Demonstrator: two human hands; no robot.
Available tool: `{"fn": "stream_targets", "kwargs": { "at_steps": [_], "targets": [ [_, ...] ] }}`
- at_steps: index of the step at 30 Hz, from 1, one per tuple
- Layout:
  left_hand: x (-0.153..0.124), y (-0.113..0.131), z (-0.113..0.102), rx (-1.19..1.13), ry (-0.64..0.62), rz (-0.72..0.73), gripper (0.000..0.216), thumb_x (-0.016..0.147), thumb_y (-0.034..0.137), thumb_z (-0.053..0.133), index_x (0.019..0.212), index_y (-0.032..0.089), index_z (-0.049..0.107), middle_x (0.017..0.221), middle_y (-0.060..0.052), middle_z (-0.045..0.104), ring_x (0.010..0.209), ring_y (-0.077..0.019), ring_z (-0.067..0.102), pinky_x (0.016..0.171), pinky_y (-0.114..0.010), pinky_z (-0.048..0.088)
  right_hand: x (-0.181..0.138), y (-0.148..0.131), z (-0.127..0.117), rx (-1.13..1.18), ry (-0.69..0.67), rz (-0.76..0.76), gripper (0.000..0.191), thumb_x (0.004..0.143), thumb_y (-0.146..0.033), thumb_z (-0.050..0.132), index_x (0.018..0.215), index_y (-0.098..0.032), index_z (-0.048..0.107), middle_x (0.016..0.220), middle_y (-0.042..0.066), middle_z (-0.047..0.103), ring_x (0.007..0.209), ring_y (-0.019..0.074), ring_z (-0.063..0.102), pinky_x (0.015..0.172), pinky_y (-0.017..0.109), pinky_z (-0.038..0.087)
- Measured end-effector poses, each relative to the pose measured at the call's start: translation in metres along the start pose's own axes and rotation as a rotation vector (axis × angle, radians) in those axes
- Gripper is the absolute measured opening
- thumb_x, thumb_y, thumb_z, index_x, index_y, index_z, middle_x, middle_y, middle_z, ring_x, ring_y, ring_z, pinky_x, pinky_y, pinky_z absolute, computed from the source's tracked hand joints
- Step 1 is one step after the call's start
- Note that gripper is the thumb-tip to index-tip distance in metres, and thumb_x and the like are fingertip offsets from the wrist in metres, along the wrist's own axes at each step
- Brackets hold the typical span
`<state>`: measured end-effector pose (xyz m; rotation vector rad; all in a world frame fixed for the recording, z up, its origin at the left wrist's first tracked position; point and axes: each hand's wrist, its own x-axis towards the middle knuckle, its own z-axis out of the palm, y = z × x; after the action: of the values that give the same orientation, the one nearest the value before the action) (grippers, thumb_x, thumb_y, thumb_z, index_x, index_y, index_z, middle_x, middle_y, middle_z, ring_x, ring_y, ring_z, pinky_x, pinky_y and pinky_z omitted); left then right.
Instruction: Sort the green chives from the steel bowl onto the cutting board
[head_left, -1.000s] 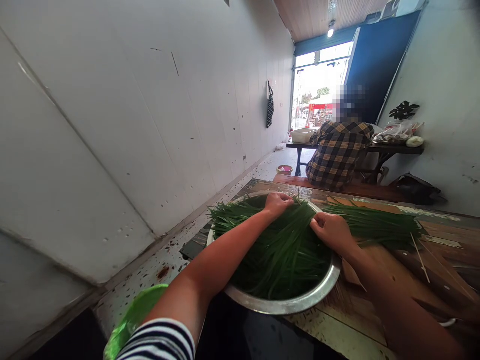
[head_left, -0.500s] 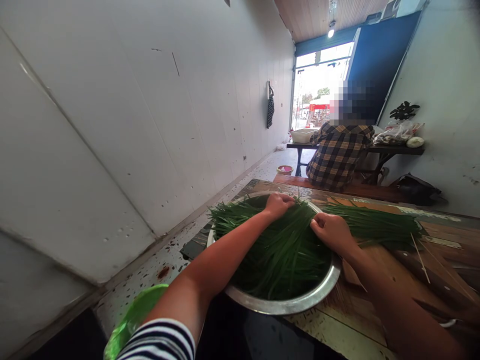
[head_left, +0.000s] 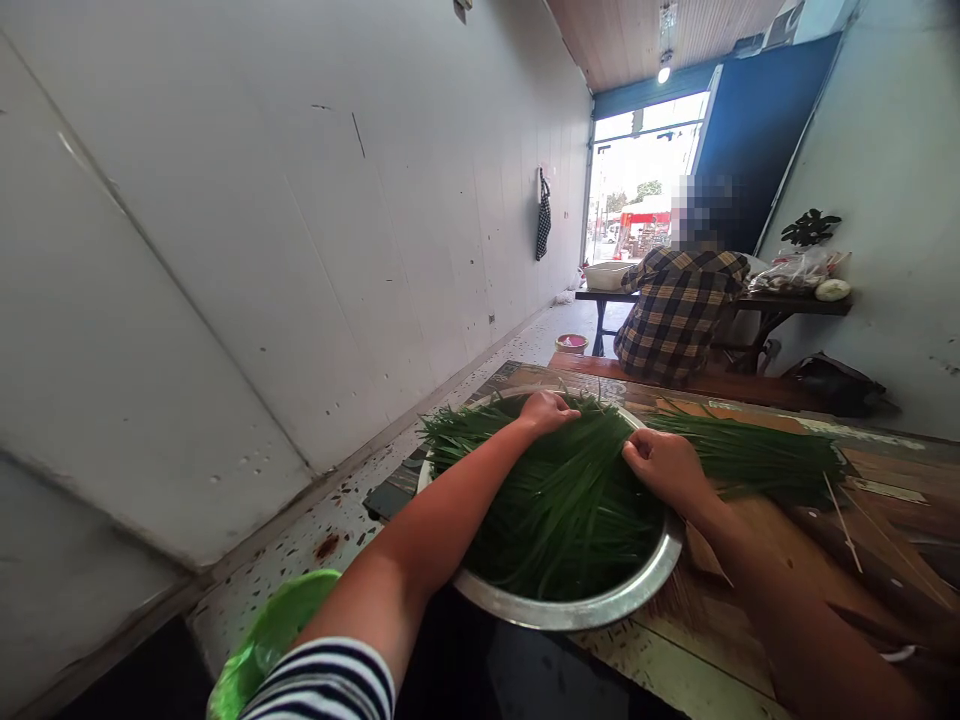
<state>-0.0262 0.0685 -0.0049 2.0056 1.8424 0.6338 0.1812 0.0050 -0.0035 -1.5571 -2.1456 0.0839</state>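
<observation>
Spanning the area left of all the fingers, an off-white panelled wall (head_left: 225, 250) is marked by scratches and chips. A round, bright green bin (head_left: 281, 625) is placed below and left of the left fingers, partly hidden by a black-and-white striped sleeve (head_left: 330, 680). Beneath and between the fingers, long, thin, dark green leaves (head_left: 555, 510) are heaped in a wide, round, shiny metal basin (head_left: 570, 613), by which a worn wooden table (head_left: 705, 655) is partly covered. Beyond the left fingers, a dark checked apron (head_left: 543, 218) is hung on the wall.

By the left hand (head_left: 549, 411), the far side of the heap is reached; its thumb and fingertips are pressed together at the leaves, but whether a blade is pinched cannot be told. The right hand (head_left: 664, 462) is held by the basin's right rim, thumb and curled forefinger pressed together at the edge of the heap; what is gripped there cannot be told.

Beyond the right fingers, a person in a brown-and-black plaid shirt (head_left: 679, 310) is seen from behind, seated. Just right of those fingers, a second bundle of long green leaves (head_left: 765, 455) is laid on the table.
</observation>
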Motion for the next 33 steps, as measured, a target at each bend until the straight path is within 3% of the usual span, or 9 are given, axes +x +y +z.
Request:
{"fn": "stream_targets", "kwargs": {
  "at_steps": [4, 9, 15, 18, 22, 27, 33],
  "targets": [
    [-0.001, 0.006, 0.003, -0.017, 0.032, -0.005, 0.022, 0.071, 0.027, 0.064, 0.086, 0.014, 0.074, 0.084, -0.007, 0.071, 0.075, -0.0157, 0.062, 0.068, -0.024, 0.046, 0.000, -0.002, -0.001, -0.004, 0.009, -0.003, 0.026, 0.077, -0.033, 0.042, 0.062, -0.019, 0.057, 0.061, 0.003, 0.062, 0.058, 0.0136, 0.050, 0.056, 0.025, 0.027],
    [0.000, 0.003, 0.000, -0.290, 0.088, -0.023, 0.027, 0.068, 0.020, 0.065, 0.092, 0.012, 0.073, 0.077, -0.005, 0.070, 0.069, -0.0131, 0.060, 0.065, -0.022, 0.047, -0.001, -0.003, -0.002, -0.009, 0.012, -0.014, 0.026, 0.077, -0.033, 0.042, 0.061, -0.019, 0.057, 0.061, 0.003, 0.062, 0.058, 0.0134, 0.050, 0.056, 0.025, 0.027],
    [-0.001, 0.005, 0.004, -0.740, -0.040, -0.169, 0.030, 0.070, 0.010, 0.061, 0.100, 0.007, 0.066, 0.066, -0.004, 0.066, 0.056, -0.0090, 0.058, 0.054, -0.019, 0.044, -0.001, -0.002, -0.001, -0.005, 0.007, -0.018, 0.026, 0.078, -0.032, 0.042, 0.063, -0.019, 0.058, 0.063, 0.003, 0.062, 0.058, 0.0133, 0.051, 0.056, 0.025, 0.027],
    [-0.005, 0.010, 0.001, -0.877, -0.098, -0.163, 0.025, 0.076, 0.012, 0.059, 0.100, 0.005, 0.063, 0.065, -0.004, 0.065, 0.048, -0.0056, 0.053, 0.046, -0.017, 0.038, -0.001, -0.002, -0.002, 0.016, 0.009, -0.018, 0.025, 0.078, -0.032, 0.042, 0.063, -0.019, 0.058, 0.063, 0.003, 0.063, 0.058, 0.0132, 0.051, 0.056, 0.025, 0.028],
    [-0.008, 0.015, -0.003, -0.891, -0.057, -0.127, 0.017, 0.078, 0.015, 0.060, 0.092, 0.006, 0.066, 0.064, -0.002, 0.064, 0.042, -0.0021, 0.046, 0.042, -0.016, 0.032, -0.002, -0.003, -0.003, 0.032, 0.015, -0.010, 0.025, 0.077, -0.032, 0.043, 0.063, -0.019, 0.059, 0.062, 0.002, 0.062, 0.058, 0.0133, 0.050, 0.056, 0.025, 0.028],
    [-0.010, 0.016, -0.002, -0.911, -0.034, -0.113, 0.017, 0.073, 0.011, 0.066, 0.089, 0.006, 0.067, 0.060, -0.001, 0.064, 0.047, -0.0043, 0.052, 0.047, -0.017, 0.039, -0.002, -0.003, -0.002, 0.049, 0.024, -0.017, 0.026, 0.077, -0.032, 0.042, 0.062, -0.019, 0.058, 0.060, 0.002, 0.061, 0.056, 0.0126, 0.049, 0.056, 0.025, 0.028],
    [-0.005, 0.011, 0.005, -0.762, 0.033, -0.030, 0.016, 0.077, 0.009, 0.056, 0.089, 0.005, 0.067, 0.062, -0.002, 0.064, 0.048, -0.0049, 0.051, 0.048, -0.017, 0.041, -0.002, -0.002, -0.001, 0.042, 0.036, -0.022, 0.025, 0.077, -0.032, 0.043, 0.062, -0.019, 0.058, 0.060, 0.002, 0.061, 0.056, 0.0126, 0.049, 0.055, 0.025, 0.028]
  ]
}}
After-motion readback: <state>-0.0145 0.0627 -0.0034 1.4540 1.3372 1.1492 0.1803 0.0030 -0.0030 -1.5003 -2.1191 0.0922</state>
